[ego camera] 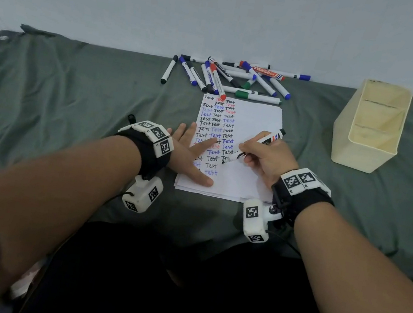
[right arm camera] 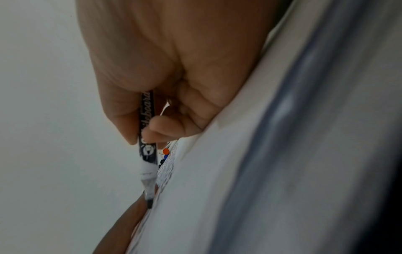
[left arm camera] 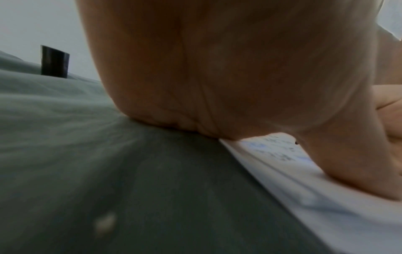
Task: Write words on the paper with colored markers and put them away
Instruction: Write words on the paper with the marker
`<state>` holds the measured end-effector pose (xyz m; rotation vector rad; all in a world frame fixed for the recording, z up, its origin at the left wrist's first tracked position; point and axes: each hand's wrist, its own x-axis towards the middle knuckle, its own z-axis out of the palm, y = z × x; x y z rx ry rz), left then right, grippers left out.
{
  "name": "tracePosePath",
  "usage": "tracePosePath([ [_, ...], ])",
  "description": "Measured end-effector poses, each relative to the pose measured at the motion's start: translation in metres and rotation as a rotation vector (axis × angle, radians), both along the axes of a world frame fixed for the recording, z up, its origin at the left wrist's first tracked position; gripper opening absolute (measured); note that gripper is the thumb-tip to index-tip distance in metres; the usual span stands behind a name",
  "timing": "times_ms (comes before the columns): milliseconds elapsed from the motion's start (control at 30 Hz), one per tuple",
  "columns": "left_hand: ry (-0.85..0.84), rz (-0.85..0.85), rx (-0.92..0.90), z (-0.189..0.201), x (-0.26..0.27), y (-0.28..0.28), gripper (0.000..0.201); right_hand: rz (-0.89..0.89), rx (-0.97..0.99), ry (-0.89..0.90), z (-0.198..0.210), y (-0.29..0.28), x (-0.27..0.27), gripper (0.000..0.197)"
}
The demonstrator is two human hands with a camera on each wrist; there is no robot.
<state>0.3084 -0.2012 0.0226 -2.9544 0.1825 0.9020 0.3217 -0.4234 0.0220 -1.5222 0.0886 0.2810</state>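
Pressing flat on the paper (ego camera: 239, 184), the left hand (ego camera: 189, 153) lies with its fingers (ego camera: 201, 147) straight and spread, the thumb toward the sheet's near edge and the heel of the palm on the green cloth (ego camera: 71, 105) just off the paper's left edge; the left wrist view shows that palm (left arm camera: 217, 77) bearing down where cloth (left arm camera: 108, 171) and paper (left arm camera: 326, 206) meet. Just right of those fingers, the right hand (ego camera: 268, 159) rests on the same sheet, its fingers (right arm camera: 165, 130) curled around a black marker (ego camera: 254, 145) in a writing grip. The marker slants with its cap end up and away, and its tip (right arm camera: 149, 204) sits on or just above the paper, close to the left index finger, at the end of a row of written words. Rows of "Test" in black, blue and red run up the left part of the sheet, beyond the fingers. Past the far edge of the paper lies a loose pile of markers (ego camera: 235, 78) with blue, black, red and green caps. Far to the right of the writing hand stands a cream plastic box (ego camera: 367, 146) with dividers inside.
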Motion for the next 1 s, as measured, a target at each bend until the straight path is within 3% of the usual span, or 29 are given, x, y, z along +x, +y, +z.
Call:
tracePosePath([
  [367, 0.025, 0.013, 0.000, 0.007, -0.003, -0.003, 0.135, 0.003, -0.089, 0.099, 0.005, 0.004, 0.010, 0.015],
  [600, 0.020, 0.023, -0.008, 0.005, -0.003, -0.003, 0.135, -0.008, -0.171, 0.025, 0.011, 0.010, 0.008, 0.015],
  [800, 0.005, 0.040, -0.014, 0.001, -0.001, -0.002, 0.135, 0.054, -0.392, -0.165, 0.028, 0.011, 0.011, 0.019],
  [900, 0.004, 0.036, -0.011, 0.001, -0.001, -0.002, 0.135, 0.060, -0.401, -0.141, 0.029, 0.006, 0.015, 0.029],
  [1000, 0.005, 0.037, -0.017, 0.001, 0.000, -0.002, 0.134, 0.084, -0.360, -0.096, 0.028, 0.005, 0.015, 0.026],
])
